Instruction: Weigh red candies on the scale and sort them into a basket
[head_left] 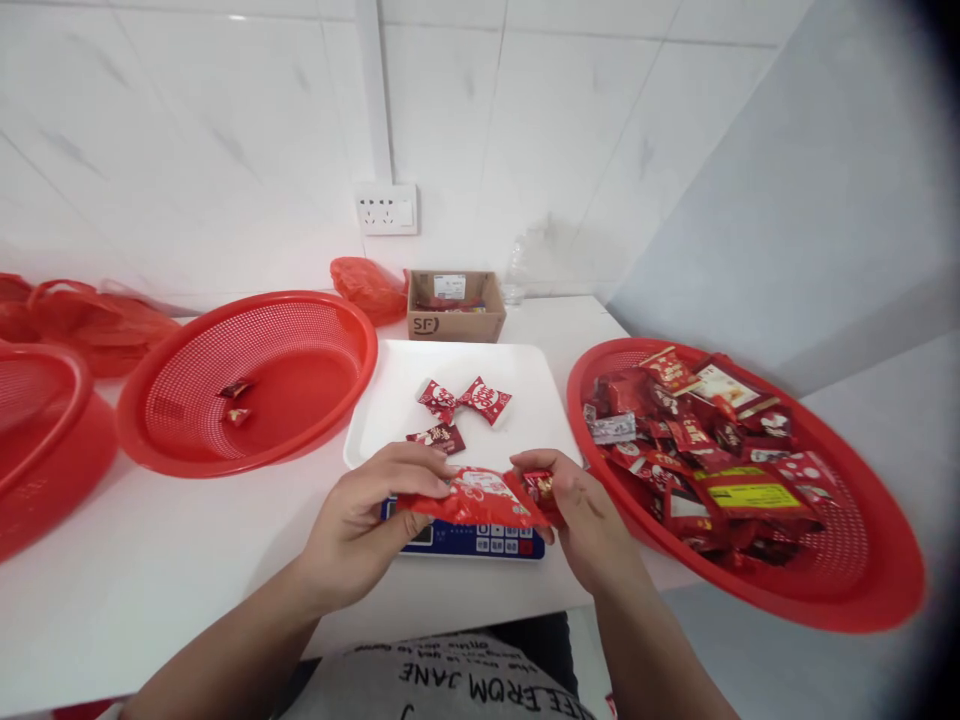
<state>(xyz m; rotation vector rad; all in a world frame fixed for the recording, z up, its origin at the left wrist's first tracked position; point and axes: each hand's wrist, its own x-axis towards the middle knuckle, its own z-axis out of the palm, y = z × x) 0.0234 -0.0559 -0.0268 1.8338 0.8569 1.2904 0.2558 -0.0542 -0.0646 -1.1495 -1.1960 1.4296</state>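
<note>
Left hand [367, 525] pinched on one end of red bag [484, 497], held above scale keypad [502, 547]. Right hand [596, 520] curled on bag's other end, small candy [538, 485] against it. Three packets [489, 400] on white tray [525, 367].

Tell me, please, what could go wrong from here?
The small packet at the right hand might slip and drop onto the scale. The red bag is above the scale's keys, so a lowered hand could press one accidentally. The basket on the right, holding many packets, seems to overhang the table, so a bump might tip it.
</note>
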